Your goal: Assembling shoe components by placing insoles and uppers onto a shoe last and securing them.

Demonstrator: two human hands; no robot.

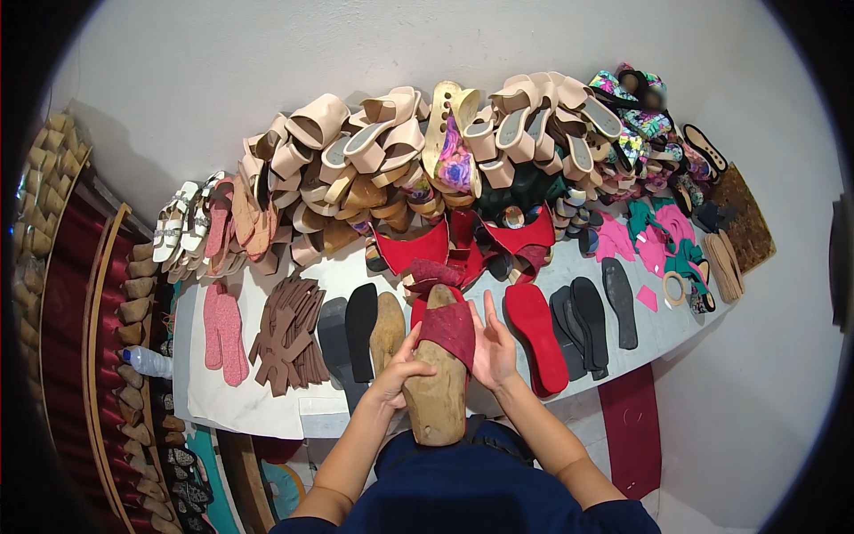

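My left hand (392, 377) is closed around a worn wooden shoe last (436, 400), its thumb lying across the top. The last is held upright in front of me, toe pointing away. A dark red strap upper (447, 336) wraps over its forepart, and the toe sticks out beyond it. My right hand (495, 351) rests along the right side of the strap with its fingers stretched out. Left of the held last, a second wooden last (386, 322) lies on the table, beside a black sole (360, 329). To the right lies a red-covered sole (536, 343).
Beige slide sandals (374, 133) are heaped along the wall, with red uppers (511, 238) in front. Brown straps (294, 334), pink insoles (226, 334) and dark soles (587, 320) lie across the table (285, 414). Shelved lasts (133, 310) stand at left; pink and green scraps (663, 233) at right.
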